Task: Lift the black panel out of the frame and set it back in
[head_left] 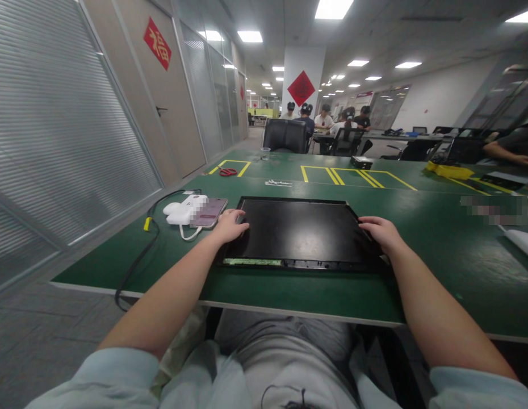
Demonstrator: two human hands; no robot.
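A flat black display panel point(300, 230) lies face up on the green table, its near edge showing a strip of green circuit board point(252, 262). My left hand point(230, 227) grips its left edge, with the thumb over the frame. On the opposite side, my right hand point(381, 234) holds the right edge, its fingers bent over the frame. The undersides of both hands are hidden.
Left of the panel lie a phone point(210, 212), a white device point(179, 211) and a black cable point(138, 258). Beyond it are red-handled scissors point(228, 172), small white pieces point(278, 183), a clear cup point(265, 153) and a black box point(361, 163). People sit farther back.
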